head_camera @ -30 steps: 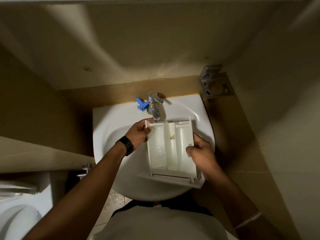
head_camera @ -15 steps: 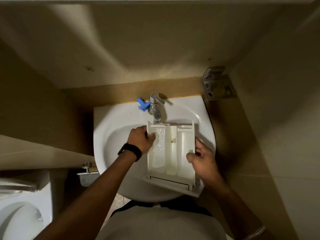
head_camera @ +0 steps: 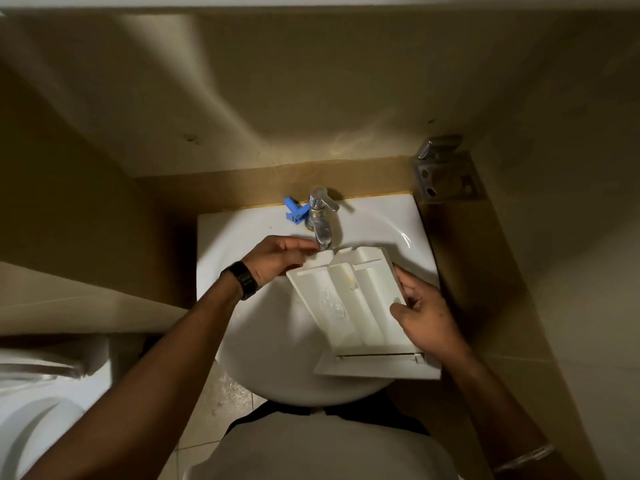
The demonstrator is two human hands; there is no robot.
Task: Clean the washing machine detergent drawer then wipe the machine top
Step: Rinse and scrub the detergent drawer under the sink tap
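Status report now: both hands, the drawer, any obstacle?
Right hand grips detergent drawer over sink. Left hand open at tap spout, touching drawer's corner. Nothing in the way.

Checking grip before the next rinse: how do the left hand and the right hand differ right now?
The right hand grips the detergent drawer by its right side wall, thumb hooked over the rim; the left hand holds nothing, fingers stretched towards the tap spout beside the drawer's far corner. The left wrist wears a dark watch; the right forearm wears a thin bangle. Both are over the white sink.
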